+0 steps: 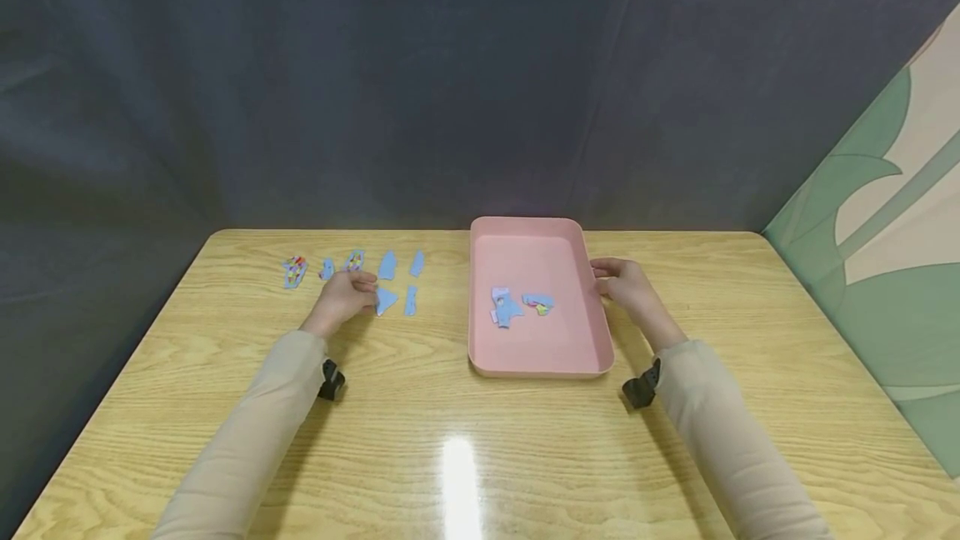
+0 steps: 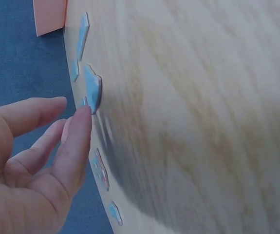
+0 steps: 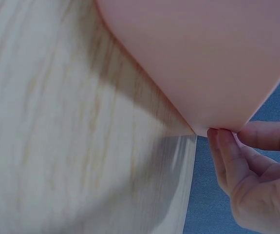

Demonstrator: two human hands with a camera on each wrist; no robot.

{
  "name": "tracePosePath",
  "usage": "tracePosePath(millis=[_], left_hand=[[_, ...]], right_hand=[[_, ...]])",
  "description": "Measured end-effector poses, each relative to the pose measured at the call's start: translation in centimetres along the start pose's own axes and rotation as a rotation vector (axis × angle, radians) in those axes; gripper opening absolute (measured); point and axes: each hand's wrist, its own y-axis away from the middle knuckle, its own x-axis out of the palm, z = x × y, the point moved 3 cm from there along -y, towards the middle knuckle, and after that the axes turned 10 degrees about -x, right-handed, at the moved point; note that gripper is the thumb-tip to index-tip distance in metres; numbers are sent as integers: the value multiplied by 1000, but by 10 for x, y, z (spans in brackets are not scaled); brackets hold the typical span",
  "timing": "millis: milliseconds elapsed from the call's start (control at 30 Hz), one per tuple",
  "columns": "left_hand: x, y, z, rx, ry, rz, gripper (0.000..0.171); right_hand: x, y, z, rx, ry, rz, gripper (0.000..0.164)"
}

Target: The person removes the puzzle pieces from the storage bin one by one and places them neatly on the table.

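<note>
My left hand (image 1: 343, 298) is at a blue triangular puzzle piece (image 1: 386, 301) on the wooden table. In the left wrist view its thumb and fingers stand apart, with nothing between them, and the fingertips are close to a blue piece (image 2: 94, 88); whether they touch it I cannot tell. My right hand (image 1: 632, 290) pinches the right rim of a pink tray (image 1: 540, 357), thumb over the edge and fingers against the outer wall (image 3: 203, 87). Inside the tray lie a larger blue cluster of pieces (image 1: 506, 308) and a blue piece with coloured marks (image 1: 538, 302).
Several more pieces lie left of the tray: a colourful one (image 1: 296, 272) at the far left, a small one (image 1: 327, 269), a patterned one (image 1: 356, 260) and blue ones (image 1: 387, 265). A dark curtain (image 1: 420, 90) hangs behind the table.
</note>
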Motion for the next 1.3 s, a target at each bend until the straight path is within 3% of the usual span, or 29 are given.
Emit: tracePosePath(millis=[233,467,900,1300], left_hand=[[5,0,-10,76,6,17,41],[21,3,-32,154,-47,33,42],[69,7,-79,287,-67,99,42],[113,4,-107,355,-155,180,36]], right_hand=[[0,1,0,-5,6,2,55],[0,0,1,5,10,-4,53],[0,0,0,21,18,-14,53],[0,-1,0,13,12,-7,52]])
